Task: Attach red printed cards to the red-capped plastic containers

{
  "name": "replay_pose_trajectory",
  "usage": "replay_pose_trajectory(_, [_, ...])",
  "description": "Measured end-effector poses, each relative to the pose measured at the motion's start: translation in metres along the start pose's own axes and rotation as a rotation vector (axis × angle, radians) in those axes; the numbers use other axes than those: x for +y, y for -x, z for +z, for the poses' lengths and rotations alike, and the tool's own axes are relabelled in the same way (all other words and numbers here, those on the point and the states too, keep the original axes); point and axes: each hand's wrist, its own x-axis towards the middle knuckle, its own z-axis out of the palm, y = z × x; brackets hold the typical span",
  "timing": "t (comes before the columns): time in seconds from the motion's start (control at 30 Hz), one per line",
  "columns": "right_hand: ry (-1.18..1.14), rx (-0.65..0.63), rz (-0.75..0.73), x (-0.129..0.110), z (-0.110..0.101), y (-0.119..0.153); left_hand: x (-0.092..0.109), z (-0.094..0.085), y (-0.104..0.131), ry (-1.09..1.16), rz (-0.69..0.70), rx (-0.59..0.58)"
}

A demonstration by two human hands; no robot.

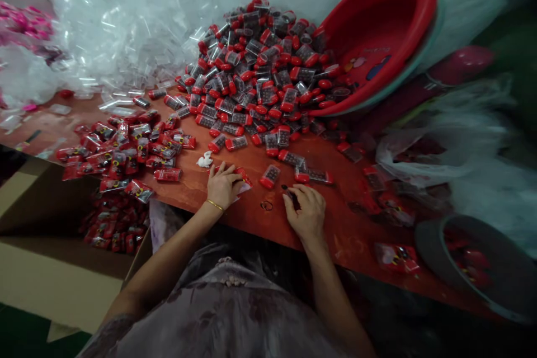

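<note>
My left hand (224, 185), with a gold bangle at the wrist, lies on the table with its fingers stretched out. Under and beside its fingertips shows a flat red printed plastic wrapper (244, 177). To the right, my right hand (309, 211) is curled, thumb and forefinger pinched on a small dark piece (285, 187), too small to name. A dark loop (266, 206) lies between the hands. Just beyond them rests a clear tube with a red cap and dark beads inside (269, 177). A crumpled white scrap (205, 160) is near my left fingers.
A large heap of red-capped tubes (255, 84) stands at the back, against a tilted red basin (386, 17). Wrapped red packets (121, 148) pile up at left, above an open cardboard box (54, 268). A grey tub (432, 246) sits at right. Clear plastic bags (126, 28) fill the back left.
</note>
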Motion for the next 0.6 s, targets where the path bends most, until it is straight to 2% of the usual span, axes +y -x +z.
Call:
replay_pose_trajectory(0.3, [-0.004,-0.015,0.006,0.000,0.000,0.001,-0.001,0.012,-0.007,0.024,0.009,0.019])
replay_pose_trajectory(0.6, [0.012,-0.005,-0.004,-0.001,-0.001,-0.001,0.004,0.013,-0.001,0.023,0.048,0.010])
